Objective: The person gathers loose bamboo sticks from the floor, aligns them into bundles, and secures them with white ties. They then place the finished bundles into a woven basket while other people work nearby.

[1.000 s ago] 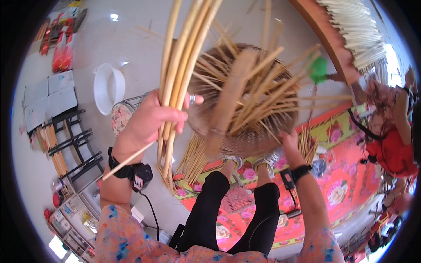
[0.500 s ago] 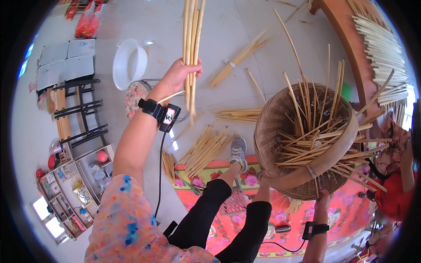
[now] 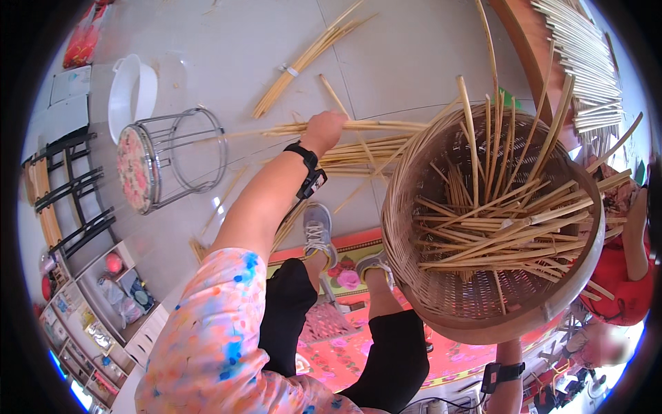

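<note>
My left hand [image 3: 325, 132] is closed around a few thin tan sticks [image 3: 379, 125]. They lie roughly level, one end toward the basket's left rim. At the right, a large brown wicker basket [image 3: 407, 207] with a broad arched handle [image 3: 552, 314] is tilted, its mouth facing me. Many loose sticks [image 3: 507, 231] fill it, some upright, most crossing one another. My right forearm [image 3: 509, 359] reaches up to the basket's near side, where I hold it; the handle hides the fingers. Beyond my left hand, a tied bundle of sticks [image 3: 296, 69] lies on the floor.
A metal stool with a floral seat [image 3: 136, 169] lies on its side at the left, near a white basin [image 3: 131, 90]. More sticks lie below my left hand. A wooden bench [image 3: 520, 41] and pale sticks [image 3: 579, 62] are at the far right. A person in red [image 3: 624, 290] is at right.
My left hand has swung down and to the right, turning its sticks from upright to level. The basket has come nearer and tilted, and its handle now covers my right hand.
</note>
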Tool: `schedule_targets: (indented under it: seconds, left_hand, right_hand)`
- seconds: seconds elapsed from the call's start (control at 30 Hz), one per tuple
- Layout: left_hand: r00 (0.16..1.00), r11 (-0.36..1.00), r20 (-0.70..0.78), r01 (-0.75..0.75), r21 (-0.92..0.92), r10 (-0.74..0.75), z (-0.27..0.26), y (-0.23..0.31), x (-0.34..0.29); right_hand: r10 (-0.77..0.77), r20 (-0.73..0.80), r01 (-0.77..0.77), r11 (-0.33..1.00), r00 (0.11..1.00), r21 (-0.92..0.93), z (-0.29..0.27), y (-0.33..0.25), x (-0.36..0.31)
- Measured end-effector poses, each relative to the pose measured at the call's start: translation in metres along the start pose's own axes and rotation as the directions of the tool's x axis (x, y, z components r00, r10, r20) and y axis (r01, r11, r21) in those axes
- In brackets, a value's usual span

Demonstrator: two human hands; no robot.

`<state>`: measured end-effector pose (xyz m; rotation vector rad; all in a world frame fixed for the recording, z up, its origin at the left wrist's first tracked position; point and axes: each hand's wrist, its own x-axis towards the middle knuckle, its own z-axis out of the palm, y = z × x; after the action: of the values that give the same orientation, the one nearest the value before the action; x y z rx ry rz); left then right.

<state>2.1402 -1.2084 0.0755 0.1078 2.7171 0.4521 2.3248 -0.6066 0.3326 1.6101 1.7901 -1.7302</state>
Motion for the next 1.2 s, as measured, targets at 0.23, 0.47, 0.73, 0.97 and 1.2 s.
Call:
schedule_targets:
  seconds: [0.23,0.47,0.73,0.97,1.2]
  left_hand:
    - [0.920,0.915,-0.080,-0.367,0.171,0.384,0.067,0.000,0.020]
    - [0.953,0.971,-0.193,-0.219,0.101,0.235,0.068,-0.003,0.007]
    - [0.952,0.998,-0.305,-0.038,-0.046,0.022,0.060,0.042,-0.005]
    - [0.929,0.977,-0.369,-0.113,-0.181,0.039,0.072,-0.019,-0.047]
    - [0.782,0.924,-0.494,0.350,-0.157,-0.380,0.057,-0.174,-0.068]
  right_hand:
    - [-0.093,0.028,0.094,0.995,0.995,-0.037,0.011,0.003,0.017]
    - [-0.242,0.141,0.255,0.963,0.960,-0.085,0.024,-0.007,0.026]
    - [-0.331,0.130,0.341,0.938,0.935,-0.065,0.105,-0.027,-0.045]
    - [-0.370,0.114,0.376,0.926,0.922,-0.035,0.088,-0.023,-0.038]
    - [-0.333,0.147,0.344,0.938,0.931,-0.052,0.109,-0.020,-0.074]
